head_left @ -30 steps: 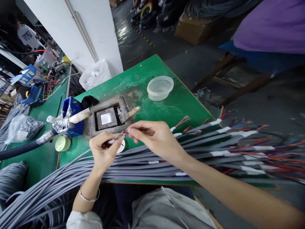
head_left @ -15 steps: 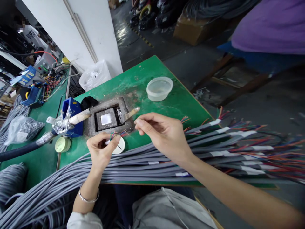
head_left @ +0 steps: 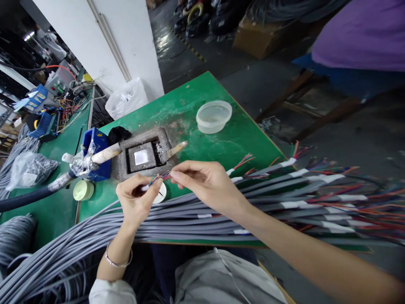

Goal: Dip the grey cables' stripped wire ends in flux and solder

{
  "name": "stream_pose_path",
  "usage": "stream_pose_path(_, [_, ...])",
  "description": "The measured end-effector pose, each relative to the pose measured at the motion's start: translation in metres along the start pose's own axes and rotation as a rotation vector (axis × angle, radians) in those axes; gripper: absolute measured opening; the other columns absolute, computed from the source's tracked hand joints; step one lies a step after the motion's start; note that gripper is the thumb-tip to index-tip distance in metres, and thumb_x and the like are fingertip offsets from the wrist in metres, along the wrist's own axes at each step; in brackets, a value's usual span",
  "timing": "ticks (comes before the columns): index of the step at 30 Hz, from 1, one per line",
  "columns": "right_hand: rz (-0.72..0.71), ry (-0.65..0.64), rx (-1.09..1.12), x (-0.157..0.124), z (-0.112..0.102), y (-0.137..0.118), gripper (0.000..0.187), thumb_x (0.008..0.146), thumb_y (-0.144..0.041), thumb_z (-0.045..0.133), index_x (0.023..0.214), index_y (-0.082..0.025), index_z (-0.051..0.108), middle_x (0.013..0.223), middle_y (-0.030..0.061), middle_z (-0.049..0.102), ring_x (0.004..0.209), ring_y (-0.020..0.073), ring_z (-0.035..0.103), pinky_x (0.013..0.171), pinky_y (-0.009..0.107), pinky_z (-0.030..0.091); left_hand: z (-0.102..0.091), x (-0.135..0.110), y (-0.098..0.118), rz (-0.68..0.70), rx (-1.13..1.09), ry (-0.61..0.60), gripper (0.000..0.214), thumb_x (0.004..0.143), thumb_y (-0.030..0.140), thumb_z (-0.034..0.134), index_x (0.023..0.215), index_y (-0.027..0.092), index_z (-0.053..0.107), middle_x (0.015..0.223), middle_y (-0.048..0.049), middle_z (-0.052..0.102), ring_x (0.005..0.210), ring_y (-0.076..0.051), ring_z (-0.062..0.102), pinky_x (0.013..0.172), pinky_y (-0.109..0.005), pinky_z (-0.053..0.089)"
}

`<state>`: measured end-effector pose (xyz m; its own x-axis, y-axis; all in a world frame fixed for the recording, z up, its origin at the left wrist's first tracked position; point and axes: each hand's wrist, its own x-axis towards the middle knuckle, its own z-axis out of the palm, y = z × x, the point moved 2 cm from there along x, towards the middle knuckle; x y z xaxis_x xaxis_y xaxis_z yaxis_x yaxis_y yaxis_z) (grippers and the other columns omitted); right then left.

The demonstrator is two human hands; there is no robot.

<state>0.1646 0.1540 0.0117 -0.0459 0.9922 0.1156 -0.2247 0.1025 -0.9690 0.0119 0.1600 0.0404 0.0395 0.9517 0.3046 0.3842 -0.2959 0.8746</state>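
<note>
My left hand (head_left: pixel 136 202) is closed round the end of a grey cable, with its coloured wires (head_left: pixel 158 177) fanning out past the thumb. My right hand (head_left: pixel 207 183) pinches the tips of those wires between thumb and forefinger. Both hands hover over a thick bundle of grey cables (head_left: pixel 196 215) that lies across the green table (head_left: pixel 186 105). Just beyond the wires sits a solder pot (head_left: pixel 141 157) in a grey metal block.
A clear plastic tub (head_left: pixel 214 116) stands at the back of the table. A blue box (head_left: pixel 96 154), a hose nozzle wrapped in plastic (head_left: pixel 79 165) and a tape roll (head_left: pixel 83 190) lie at the left. Cable ends with stripped coloured wires (head_left: pixel 332 190) spread to the right. A person in purple (head_left: pixel 360 33) sits beyond.
My right hand had lifted away from the wires half a second ago; it has come back down and left and pinches them again. My left hand stays put.
</note>
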Motion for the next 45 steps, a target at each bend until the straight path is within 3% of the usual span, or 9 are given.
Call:
stream_pose_path(6, [-0.193,0.054,-0.236,-0.003,0.0,-0.003,0.014,0.08,-0.025,0.058,0.07,-0.017,0.064,0.065,0.0025,0.066,0.059,0.0128,0.057,0.055,0.025,0.044,-0.001,0.003,-0.008,-0.143,-0.16,-0.058,0.015,0.063,0.026,0.076,0.054,0.016,0.07,0.047,0.0009,0.061,0.044,-0.008,0.045,0.043,-0.021,0.034])
stream_pose_path(14, [-0.227,0.074,-0.239,-0.006,0.003,-0.002,0.014,0.08,-0.023,0.059,0.068,-0.017,0.064,0.062,0.0015,0.066,0.055,0.0115,0.057,0.052,0.023,0.043,0.0,0.001,-0.009,-0.175,-0.256,-0.044,0.019,0.063,0.026,0.077,0.05,0.016,0.068,0.046,0.0023,0.06,0.042,-0.005,0.041,0.04,-0.019,0.03])
stream_pose_path(18, [-0.251,0.115,-0.219,-0.005,0.002,-0.003,0.012,0.079,-0.022,0.059,0.068,-0.017,0.063,0.062,0.0008,0.064,0.055,0.0108,0.055,0.051,0.022,0.044,0.0,0.0,-0.009,-0.154,-0.236,-0.01,0.014,0.063,0.024,0.077,0.053,0.016,0.069,0.048,0.002,0.062,0.045,-0.007,0.047,0.044,-0.019,0.035])
stream_pose_path(23, [-0.227,0.278,-0.137,-0.003,-0.006,-0.007,0.009,0.078,-0.02,0.059,0.07,-0.018,0.062,0.062,-0.0003,0.064,0.053,0.0088,0.055,0.05,0.02,0.046,-0.006,0.004,-0.006,-0.109,-0.168,0.013,0.012,0.061,0.02,0.076,0.052,0.017,0.069,0.048,0.0025,0.061,0.045,-0.007,0.048,0.046,-0.019,0.038])
stream_pose_path(30, [-0.234,0.244,-0.168,-0.002,-0.006,-0.007,0.008,0.078,-0.02,0.061,0.07,-0.018,0.063,0.062,-0.0005,0.063,0.053,0.0087,0.055,0.049,0.02,0.044,-0.01,0.009,0.004,-0.077,0.015,-0.027,0.02,0.062,0.025,0.074,0.048,0.014,0.065,0.041,0.0031,0.049,0.04,-0.005,0.034,0.038,-0.019,0.025])
stream_pose_path(32, [-0.229,0.239,-0.176,-0.002,-0.007,-0.007,0.008,0.078,-0.019,0.061,0.07,-0.017,0.063,0.062,-0.0005,0.063,0.054,0.0087,0.054,0.049,0.02,0.044,-0.013,0.014,0.008,-0.064,0.077,-0.106,0.019,0.063,0.024,0.073,0.05,0.013,0.065,0.04,0.0037,0.047,0.04,-0.004,0.03,0.037,-0.019,0.021])
stream_pose_path(35, [-0.225,0.224,-0.183,-0.002,-0.007,-0.007,0.008,0.078,-0.019,0.061,0.07,-0.017,0.063,0.062,-0.0007,0.063,0.054,0.0089,0.054,0.049,0.02,0.043,-0.02,0.023,0.01,-0.097,0.211,-0.33,0.018,0.065,0.025,0.071,0.053,0.012,0.067,0.041,0.004,0.045,0.04,-0.004,0.029,0.038,-0.02,0.02])
stream_pose_path(40, [-0.226,0.196,-0.203,-0.004,-0.007,-0.005,0.008,0.078,-0.017,0.061,0.07,-0.017,0.063,0.062,-0.001,0.061,0.056,0.0094,0.054,0.052,0.022,0.043,-0.022,0.039,-0.008,-0.099,0.524,-0.639,0.016,0.067,0.021,0.068,0.054,0.012,0.068,0.045,0.003,0.053,0.044,-0.006,0.039,0.043,-0.02,0.027])
stream_pose_path(45, [-0.249,0.191,-0.27,-0.004,-0.007,-0.004,0.009,0.079,-0.017,0.06,0.07,-0.017,0.063,0.063,-0.001,0.061,0.058,0.0098,0.053,0.055,0.023,0.042,-0.018,0.043,-0.032,-0.154,0.637,-0.737,0.01,0.067,0.018,0.067,0.061,0.012,0.071,0.048,0.0024,0.059,0.046,-0.007,0.046,0.047,-0.02,0.032])
